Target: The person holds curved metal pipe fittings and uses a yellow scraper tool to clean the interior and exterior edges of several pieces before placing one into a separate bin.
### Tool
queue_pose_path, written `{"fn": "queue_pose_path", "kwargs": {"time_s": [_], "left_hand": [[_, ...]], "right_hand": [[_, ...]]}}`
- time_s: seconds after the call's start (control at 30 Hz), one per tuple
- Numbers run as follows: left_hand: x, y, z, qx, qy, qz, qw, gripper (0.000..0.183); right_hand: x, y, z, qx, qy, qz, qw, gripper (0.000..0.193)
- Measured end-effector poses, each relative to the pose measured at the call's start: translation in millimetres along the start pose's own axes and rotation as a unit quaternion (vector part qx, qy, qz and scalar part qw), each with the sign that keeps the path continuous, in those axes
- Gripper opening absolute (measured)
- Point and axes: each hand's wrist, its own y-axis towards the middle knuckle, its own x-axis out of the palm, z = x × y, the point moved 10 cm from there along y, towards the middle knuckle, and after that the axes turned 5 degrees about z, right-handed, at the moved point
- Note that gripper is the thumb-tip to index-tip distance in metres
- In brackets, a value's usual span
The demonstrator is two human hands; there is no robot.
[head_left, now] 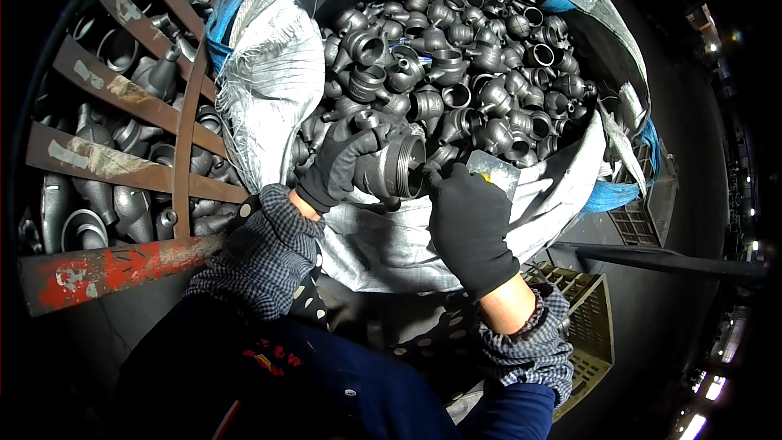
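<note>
My left hand (pixel 336 159) grasps the threaded metal part (pixel 381 171) above the sack's (pixel 391 240) near edge. My right hand (pixel 472 224) is curled; its hold I cannot tell. A loose left grip may drop the part.

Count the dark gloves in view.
2: one on the left hand, which holds a threaded metal fitting; one on the right hand, at the fitting's open end. No others show.

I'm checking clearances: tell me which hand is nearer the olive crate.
Right. The right hand is up and to the left of the olive crate in the picture; the left hand is farther off that way, holding the threaded metal fitting.
</note>
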Motion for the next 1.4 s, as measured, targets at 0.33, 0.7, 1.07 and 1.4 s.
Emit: {"fn": "queue_pose_path", "kwargs": {"time_s": [0.33,0.7,1.07,1.4], "left_hand": [[4,1,-4,0.015,-0.033,-0.027,0.999,0.031],[5,-2,9,0.054,0.058,-0.044,0.996,0.032],[25,-14,46,0.227,0.23,-0.055,0.945,0.037],[25,-11,17,0.064,0.068,-0.029,0.995,0.03]], "right_hand": [[4,-4,9,0.026,0.003,-0.007,1.0,0.03],[12,-5,10,0.031,0.045,-0.022,0.998,0.03],[78,-26,52,0.307,0.626,-0.011,0.717,0.047],[89,-22,53,0.33,0.428,0.103,0.835,0.022]]}}
